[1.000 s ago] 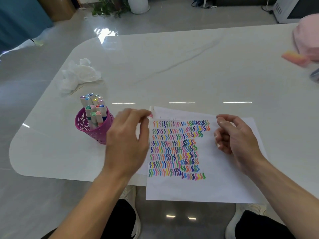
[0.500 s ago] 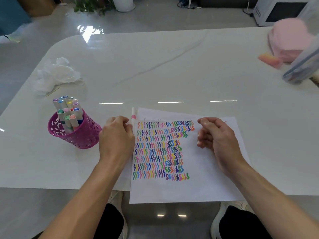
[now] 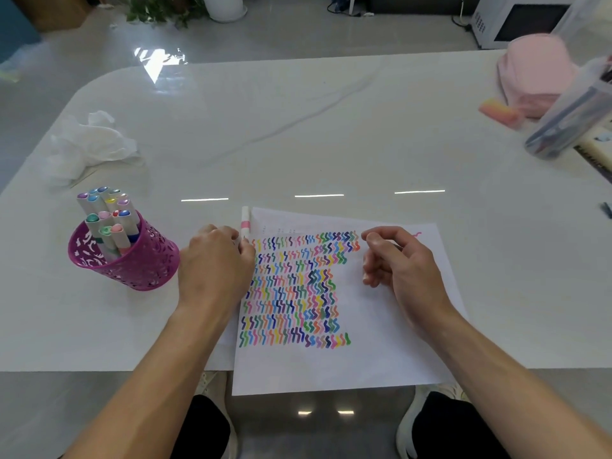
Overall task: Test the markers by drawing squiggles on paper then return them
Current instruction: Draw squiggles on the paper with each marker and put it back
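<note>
Left hand (image 3: 215, 270) pinches one pink-banded marker (image 3: 245, 223) at the top-left corner of the single paper (image 3: 381, 342), long axis near-to-far, free end pointing away from the person. Right hand (image 3: 400, 270) rests curled on it, can't tell if holding anything. One purple cup (image 3: 145, 263) holds roughly thirteen markers (image 3: 109, 210), caps up.

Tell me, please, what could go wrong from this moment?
The paper hangs over the near edge of the table, so it may slide off if pushed. The pink-banded marker in the left hand could stain the white table. The purple cup is crowded; returning a marker might tip it.
</note>
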`<state>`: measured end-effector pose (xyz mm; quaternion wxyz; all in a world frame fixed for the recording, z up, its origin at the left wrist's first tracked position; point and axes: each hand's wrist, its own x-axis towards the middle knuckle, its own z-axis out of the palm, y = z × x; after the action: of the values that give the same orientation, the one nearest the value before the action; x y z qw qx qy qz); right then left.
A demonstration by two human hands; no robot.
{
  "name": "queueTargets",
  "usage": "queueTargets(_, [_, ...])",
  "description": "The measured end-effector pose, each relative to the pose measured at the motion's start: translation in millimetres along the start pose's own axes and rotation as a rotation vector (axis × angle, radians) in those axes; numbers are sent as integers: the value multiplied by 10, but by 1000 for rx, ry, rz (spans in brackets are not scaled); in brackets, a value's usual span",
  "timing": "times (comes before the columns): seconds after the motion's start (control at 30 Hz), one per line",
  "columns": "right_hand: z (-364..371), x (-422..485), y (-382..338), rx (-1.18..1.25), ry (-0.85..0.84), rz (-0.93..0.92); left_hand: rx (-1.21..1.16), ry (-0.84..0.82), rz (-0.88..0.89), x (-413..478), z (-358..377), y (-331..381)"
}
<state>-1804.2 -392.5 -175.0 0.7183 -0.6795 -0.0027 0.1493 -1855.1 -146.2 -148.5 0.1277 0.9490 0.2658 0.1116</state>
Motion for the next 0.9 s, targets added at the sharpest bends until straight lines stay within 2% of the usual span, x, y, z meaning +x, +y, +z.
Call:
queueTargets(0.3, [6, 9, 13, 12, 0, 2, -17, 6, 2, 31, -34, -1])
queueTargets(0.53, [27, -7, -13, -5, -9, -25, -226, 109, 36, -3, -214, 156])
queueTargets(0.63, [49, -41, -66, -51, -41, -70, -458, -26, 13, -86, -297, 297])
queueTargets(0.77, [108, -104, -136, -155, -88, -147, -769, -355, -42, -215, -297, 415])
queueTargets(0.9, [191, -154, -185, -245, -146, -152, -884, -629, -8, -328, -259, 511])
